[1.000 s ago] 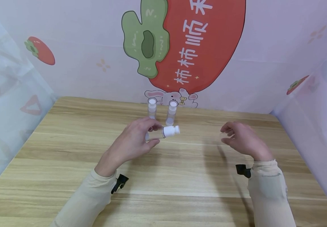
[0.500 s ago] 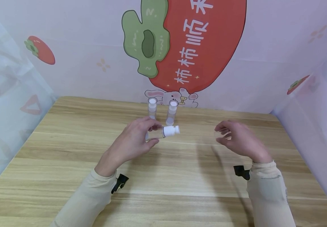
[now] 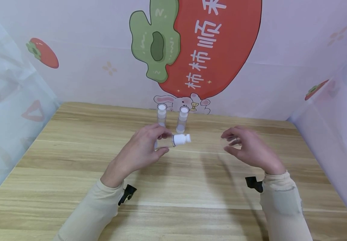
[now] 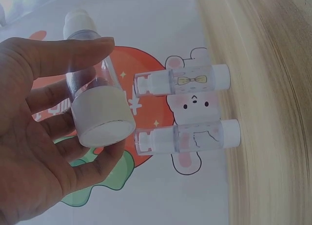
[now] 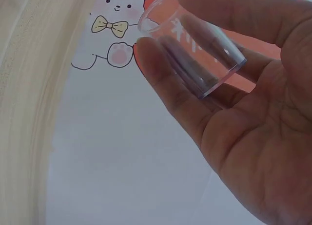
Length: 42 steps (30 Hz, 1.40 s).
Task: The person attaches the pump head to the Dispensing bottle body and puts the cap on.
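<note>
My left hand (image 3: 144, 144) grips a clear pump bottle (image 4: 105, 113) with a white base and a white pump top; it is tilted onto its side, the top pointing right in the head view. In my right hand (image 3: 250, 147) is a clear, hollow plastic cap (image 5: 209, 54), pinched between thumb and fingers, its open rim facing left towards the bottle. A gap separates cap and bottle. Behind the left hand, two similar capped bottles stand upright on the table: a left one (image 3: 161, 114) and a right one (image 3: 182, 119).
The wooden table (image 3: 191, 201) runs up to a printed backdrop (image 3: 95, 80) with fruit and rabbit pictures. Cloth side walls (image 3: 8, 100) rise on the left and right. A black strap piece (image 3: 127, 194) hangs from the left sleeve.
My right hand has moved left with the cap, closing some of the distance to the bottle. The left hand and its bottle have stayed in place.
</note>
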### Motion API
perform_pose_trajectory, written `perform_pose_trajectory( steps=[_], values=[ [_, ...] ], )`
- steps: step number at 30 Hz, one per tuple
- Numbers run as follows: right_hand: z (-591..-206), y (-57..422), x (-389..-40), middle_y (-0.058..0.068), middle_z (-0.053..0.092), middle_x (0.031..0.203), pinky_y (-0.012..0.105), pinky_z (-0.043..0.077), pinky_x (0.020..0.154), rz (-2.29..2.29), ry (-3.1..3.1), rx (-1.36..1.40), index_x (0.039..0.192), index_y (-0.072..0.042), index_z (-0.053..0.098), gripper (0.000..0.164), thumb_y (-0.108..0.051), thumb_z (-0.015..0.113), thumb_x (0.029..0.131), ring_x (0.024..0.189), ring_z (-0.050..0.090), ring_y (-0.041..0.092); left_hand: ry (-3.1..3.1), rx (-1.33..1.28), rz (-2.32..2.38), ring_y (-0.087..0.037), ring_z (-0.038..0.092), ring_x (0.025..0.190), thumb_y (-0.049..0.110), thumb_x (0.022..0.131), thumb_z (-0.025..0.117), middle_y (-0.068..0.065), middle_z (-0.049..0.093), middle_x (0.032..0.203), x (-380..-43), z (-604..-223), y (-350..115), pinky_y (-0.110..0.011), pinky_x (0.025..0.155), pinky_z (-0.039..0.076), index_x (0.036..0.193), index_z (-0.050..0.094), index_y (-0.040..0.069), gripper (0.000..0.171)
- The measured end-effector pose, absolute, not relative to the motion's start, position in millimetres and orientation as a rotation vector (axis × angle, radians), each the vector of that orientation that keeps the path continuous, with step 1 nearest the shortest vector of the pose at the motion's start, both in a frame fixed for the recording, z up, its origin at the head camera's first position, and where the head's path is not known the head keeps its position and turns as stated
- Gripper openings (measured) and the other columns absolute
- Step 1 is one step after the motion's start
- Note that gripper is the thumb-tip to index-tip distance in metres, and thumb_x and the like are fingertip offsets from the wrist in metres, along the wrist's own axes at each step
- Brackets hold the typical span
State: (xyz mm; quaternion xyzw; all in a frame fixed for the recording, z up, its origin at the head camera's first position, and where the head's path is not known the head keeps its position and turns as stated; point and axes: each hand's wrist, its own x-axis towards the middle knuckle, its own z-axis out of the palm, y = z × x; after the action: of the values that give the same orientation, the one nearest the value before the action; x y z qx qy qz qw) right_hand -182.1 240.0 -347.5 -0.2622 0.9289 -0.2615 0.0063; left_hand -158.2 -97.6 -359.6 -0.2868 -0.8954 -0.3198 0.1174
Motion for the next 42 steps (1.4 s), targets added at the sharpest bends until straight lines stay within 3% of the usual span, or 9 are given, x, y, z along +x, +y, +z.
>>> perform_pose_trajectory(
  steps=[15, 31, 42],
  values=[
    [-349, 231, -181, 0.003, 0.066, 0.114, 0.043, 0.057, 0.088, -0.964, 2.791, -0.864, 0.117, -0.008, 0.067, 0.035, 0.003, 0.078, 0.086, 0.099, 0.071, 0.026, -2.630, -0.836, -0.944, -0.021, 0.066, 0.093, 0.003, 0.075, 0.089, -0.005, 0.071, 0.105, -157, -358, -97, -0.040, 0.082, 0.055, 0.111, 0.072, 0.003, 0.040],
    [-351, 227, -181, -0.001, 0.066, 0.112, 0.043, 0.058, 0.086, -0.971, 2.817, -0.935, 0.116, -0.011, 0.067, 0.034, -0.002, 0.080, 0.086, 0.095, 0.070, 0.019, -2.629, -0.834, -0.935, -0.021, 0.065, 0.093, 0.003, 0.075, 0.089, -0.004, 0.071, 0.104, -157, -359, -97, -0.039, 0.081, 0.054, 0.112, 0.072, 0.003, 0.040],
    [-353, 222, -182, -0.005, 0.069, 0.110, 0.029, 0.057, 0.081, -0.987, 2.860, -0.931, 0.114, -0.014, 0.068, 0.035, -0.007, 0.083, 0.084, 0.091, 0.069, 0.015, -2.626, -0.838, -0.914, -0.021, 0.065, 0.092, 0.004, 0.075, 0.089, -0.004, 0.071, 0.104, -157, -359, -97, -0.039, 0.081, 0.054, 0.111, 0.072, 0.004, 0.040]
  ],
)
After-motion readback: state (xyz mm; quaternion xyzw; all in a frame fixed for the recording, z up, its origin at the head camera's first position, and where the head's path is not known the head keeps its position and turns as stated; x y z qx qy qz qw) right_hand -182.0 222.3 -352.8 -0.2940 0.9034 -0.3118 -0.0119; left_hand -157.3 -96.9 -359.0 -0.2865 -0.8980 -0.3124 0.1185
